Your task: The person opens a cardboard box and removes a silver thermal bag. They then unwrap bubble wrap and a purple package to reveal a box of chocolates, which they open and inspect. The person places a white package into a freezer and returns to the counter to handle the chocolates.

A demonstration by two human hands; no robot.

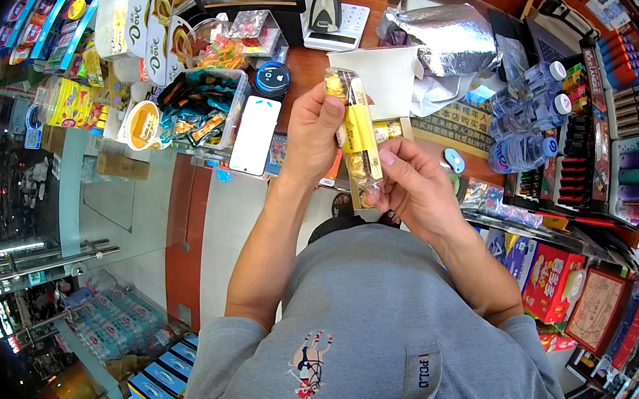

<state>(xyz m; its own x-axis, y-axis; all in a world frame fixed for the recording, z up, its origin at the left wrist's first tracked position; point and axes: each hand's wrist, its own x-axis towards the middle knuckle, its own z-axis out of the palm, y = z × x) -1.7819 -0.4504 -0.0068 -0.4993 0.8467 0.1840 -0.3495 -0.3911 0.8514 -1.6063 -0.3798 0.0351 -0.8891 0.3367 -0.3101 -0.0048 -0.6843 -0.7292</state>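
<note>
A long, narrow clear-wrapped pack of gold foil-wrapped sweets [354, 129], with a yellow band around its middle, is held upright over the counter. My left hand [311, 131] grips its upper side, thumb across the front. Lower down, my right hand [416, 178] pinches the loose plastic at the pack's bottom end. Just behind the pack stands an open carton with a raised white flap [380, 81]. More yellow-and-gold packs [387, 130] show inside it, partly hidden by my hands.
A white-screened phone [255, 135] leans by a plastic tub of sachets [204, 109] on the left. Crumpled silver foil bag [446, 40] and several water bottles [523, 153] stand right. A barcode scanner [326, 7] rests at the back, beside lighter racks [637, 154] farther right.
</note>
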